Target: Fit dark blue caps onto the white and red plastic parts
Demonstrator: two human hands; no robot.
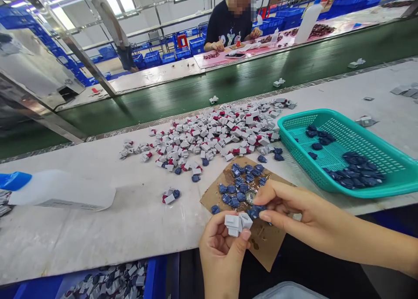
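Note:
My left hand (222,251) is closed around a few small white plastic parts (237,224), held just off the table's front edge. My right hand (290,209) pinches a small dark blue piece (256,211) right beside them. Both hands hover over a brown cardboard sheet (264,242) that carries several loose blue pieces (240,186). Behind it spreads a big heap of white parts with red ends (222,133).
A teal mesh basket (294,120) with blue pieces stands at the right. A white bottle with a blue cap (62,190) lies at the left. A blue bin (156,277) of parts sits below the table. Across a green conveyor (228,85) a person in black works.

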